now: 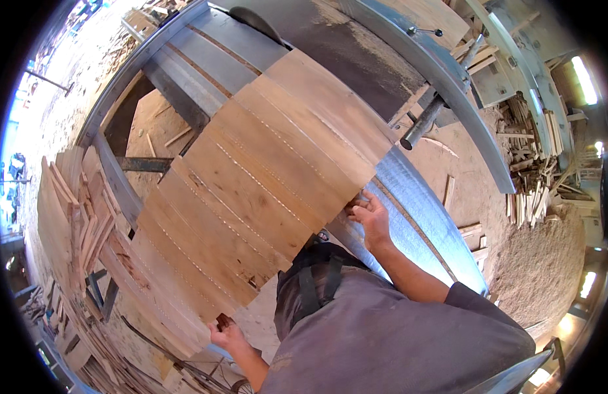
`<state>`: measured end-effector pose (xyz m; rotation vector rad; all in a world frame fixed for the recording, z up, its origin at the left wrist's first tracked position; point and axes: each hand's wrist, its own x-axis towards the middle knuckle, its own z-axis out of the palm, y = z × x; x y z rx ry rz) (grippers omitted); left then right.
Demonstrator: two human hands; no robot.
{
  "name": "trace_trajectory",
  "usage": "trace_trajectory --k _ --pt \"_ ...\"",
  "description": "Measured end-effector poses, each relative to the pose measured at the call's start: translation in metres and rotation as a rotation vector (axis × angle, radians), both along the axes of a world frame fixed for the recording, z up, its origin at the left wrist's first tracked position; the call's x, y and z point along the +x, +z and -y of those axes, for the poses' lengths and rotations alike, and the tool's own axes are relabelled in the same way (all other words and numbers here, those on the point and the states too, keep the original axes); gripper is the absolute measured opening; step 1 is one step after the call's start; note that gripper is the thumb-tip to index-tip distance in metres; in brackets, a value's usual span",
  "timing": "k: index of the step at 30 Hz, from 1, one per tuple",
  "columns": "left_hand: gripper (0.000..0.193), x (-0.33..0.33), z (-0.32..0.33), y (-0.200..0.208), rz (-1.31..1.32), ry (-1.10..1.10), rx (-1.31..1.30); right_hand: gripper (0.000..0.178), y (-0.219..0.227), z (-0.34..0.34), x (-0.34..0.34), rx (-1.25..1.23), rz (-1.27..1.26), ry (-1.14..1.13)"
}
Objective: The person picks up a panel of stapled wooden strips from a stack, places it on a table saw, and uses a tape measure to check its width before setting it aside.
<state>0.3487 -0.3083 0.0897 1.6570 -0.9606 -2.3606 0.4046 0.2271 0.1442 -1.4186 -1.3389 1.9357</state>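
Note:
A wide panel of several light boards with dotted glue lines between them, the wooden panel (251, 171), lies across a grey metal saw table (409, 217). At its near left corner my left hand (230, 336) is closed, the fingers gripping the edge; something small and dark brown shows at the fingertips, and I cannot make out what it is. My right hand (371, 218) is closed on the panel's near right edge, with the fingers partly tucked underneath. A dark round saw blade (257, 23) stands past the far end of the panel.
A curved-looking metal rail (448, 92) with a round bar (422, 123) runs along the right. Stacked boards (74, 217) stand at the left. Offcuts and a sawdust heap (543, 256) cover the floor at the right. An open gap in the frame shows at the left.

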Motion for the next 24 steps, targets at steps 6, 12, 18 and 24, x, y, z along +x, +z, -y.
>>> trace_trajectory --k 6,12,18,24 --pt "0.040 -0.009 -0.044 0.068 0.160 0.080 -0.078 0.037 0.016 -0.043 -0.021 -0.448 -0.046 0.039" --pt "0.028 0.018 -0.043 0.073 0.012 -0.112 -0.063 0.040 0.021 -0.052 -0.038 -0.317 -0.196 -0.114" --pt "0.031 0.035 -0.117 0.086 -0.151 -0.242 0.050 0.034 0.025 -0.096 -0.001 -0.274 -0.265 -0.181" --pt "0.035 0.035 -0.154 0.076 -0.253 -0.380 0.223 0.034 0.014 -0.159 0.014 -0.240 -0.351 -0.266"
